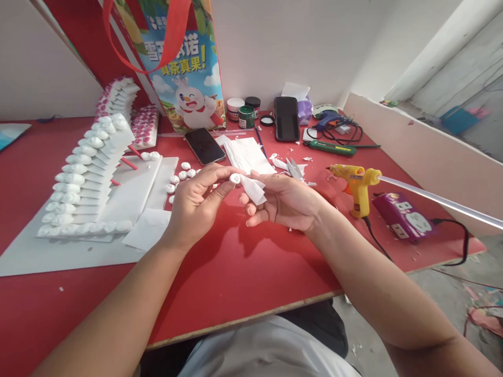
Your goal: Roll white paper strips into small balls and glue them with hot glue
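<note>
Above the front half of the red table, my left hand (pixel 198 204) pinches a small rolled white paper rose (pixel 234 179) between thumb and forefinger. A loose white tail of paper (pixel 253 191) runs from the rolled head towards my right hand (pixel 288 201). The thumb and forefinger of that hand close on the paper, while its other fingers curl loosely below. Several finished white rolled roses (pixel 182 175) lie on the table just behind my left hand. A stack of white paper sheets (pixel 249 156) lies beyond both hands.
To the left, a curved white paper structure edged with rolled roses (pixel 74 170) stands on a white board (pixel 23 251). A yellow glue gun (pixel 356 186) with a long stick and a purple box (pixel 404 215) sit right. Phones (pixel 204 146), paint jars (pixel 246 117), scissors (pixel 294 168) and a gift bag (pixel 184 68) are behind.
</note>
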Motion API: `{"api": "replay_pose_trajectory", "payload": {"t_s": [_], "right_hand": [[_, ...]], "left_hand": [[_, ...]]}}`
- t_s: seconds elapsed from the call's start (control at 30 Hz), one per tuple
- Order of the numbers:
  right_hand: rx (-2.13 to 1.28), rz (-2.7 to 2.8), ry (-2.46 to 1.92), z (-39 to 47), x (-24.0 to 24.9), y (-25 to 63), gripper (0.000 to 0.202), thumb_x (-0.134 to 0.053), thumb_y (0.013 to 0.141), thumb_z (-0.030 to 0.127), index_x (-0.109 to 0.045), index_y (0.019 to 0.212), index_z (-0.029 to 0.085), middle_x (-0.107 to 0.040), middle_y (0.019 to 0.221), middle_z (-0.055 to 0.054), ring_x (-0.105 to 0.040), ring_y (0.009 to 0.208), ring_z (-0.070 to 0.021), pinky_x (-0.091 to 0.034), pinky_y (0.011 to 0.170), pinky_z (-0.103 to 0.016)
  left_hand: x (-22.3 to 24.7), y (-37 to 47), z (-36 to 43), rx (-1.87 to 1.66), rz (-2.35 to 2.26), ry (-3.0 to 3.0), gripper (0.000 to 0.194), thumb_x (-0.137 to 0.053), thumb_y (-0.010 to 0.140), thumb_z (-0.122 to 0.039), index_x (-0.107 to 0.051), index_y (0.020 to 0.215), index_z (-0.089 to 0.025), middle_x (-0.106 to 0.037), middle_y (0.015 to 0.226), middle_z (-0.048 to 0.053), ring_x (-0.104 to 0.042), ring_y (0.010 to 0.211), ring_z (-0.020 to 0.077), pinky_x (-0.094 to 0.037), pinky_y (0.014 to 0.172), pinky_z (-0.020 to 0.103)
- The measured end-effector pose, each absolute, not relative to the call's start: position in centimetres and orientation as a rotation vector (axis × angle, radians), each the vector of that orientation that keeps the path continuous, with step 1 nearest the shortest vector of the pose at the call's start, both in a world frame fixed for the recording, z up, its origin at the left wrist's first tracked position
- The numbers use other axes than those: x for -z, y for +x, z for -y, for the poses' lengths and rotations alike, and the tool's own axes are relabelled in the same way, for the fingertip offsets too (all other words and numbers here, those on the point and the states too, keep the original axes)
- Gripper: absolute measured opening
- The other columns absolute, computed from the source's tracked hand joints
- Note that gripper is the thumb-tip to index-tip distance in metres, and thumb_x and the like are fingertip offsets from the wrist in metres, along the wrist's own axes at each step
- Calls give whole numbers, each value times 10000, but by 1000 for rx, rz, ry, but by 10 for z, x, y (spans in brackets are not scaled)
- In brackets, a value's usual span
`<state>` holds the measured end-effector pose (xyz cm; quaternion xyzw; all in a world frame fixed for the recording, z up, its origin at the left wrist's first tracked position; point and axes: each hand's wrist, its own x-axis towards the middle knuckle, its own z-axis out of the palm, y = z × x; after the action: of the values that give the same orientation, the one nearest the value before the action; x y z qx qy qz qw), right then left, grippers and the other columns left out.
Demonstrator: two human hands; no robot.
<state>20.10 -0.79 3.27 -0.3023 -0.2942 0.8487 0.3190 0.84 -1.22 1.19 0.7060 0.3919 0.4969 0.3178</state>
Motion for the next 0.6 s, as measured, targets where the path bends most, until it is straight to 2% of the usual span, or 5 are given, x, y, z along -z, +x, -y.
{"api": "replay_pose_trajectory", "payload": {"t_s": [0.17,0.3,0.47,0.53,0.6], "right_hand": [[-2168,770,-766,10,-33,201,226,-520,1029,280,-675,967,127,-622,747,-3,-578,601,-96,-660,657,-315],[-2084,846,-814,11,-35,202,215,-566,1010,279,-683,918,124,-594,757,-2,-548,602,-88,-665,718,-362],[-1975,995,-871,12,-36,202,220,-807,829,329,-729,875,129,-572,731,16,-542,638,-95,-664,719,-362],[-1903,1092,-896,12,-36,202,252,-852,773,346,-740,837,130,-556,693,29,-524,627,-91,-657,713,-350],[-1786,1209,-935,13,-35,201,275,-844,773,386,-742,811,133,-562,675,32,-530,610,-89,-638,699,-323]], "left_hand": [[-11,7,12,-1310,-1040,1864,173,-650,955,-354,-783,1044,-290,-750,1061,54,-688,984,227,-543,934,379],[-11,7,11,-1299,-1027,1863,180,-647,957,-334,-786,1050,-267,-751,1053,58,-685,968,222,-538,907,366],[-12,8,12,-1314,-1028,1823,172,-663,945,-320,-794,1025,-245,-751,1015,51,-692,936,206,-541,903,342],[-11,9,12,-1316,-1031,1810,174,-668,940,-323,-795,1021,-236,-757,1009,54,-695,936,207,-548,896,339],[-11,10,13,-1323,-1040,1782,179,-678,932,-326,-794,1023,-225,-766,1016,57,-699,944,208,-554,898,335]]}}
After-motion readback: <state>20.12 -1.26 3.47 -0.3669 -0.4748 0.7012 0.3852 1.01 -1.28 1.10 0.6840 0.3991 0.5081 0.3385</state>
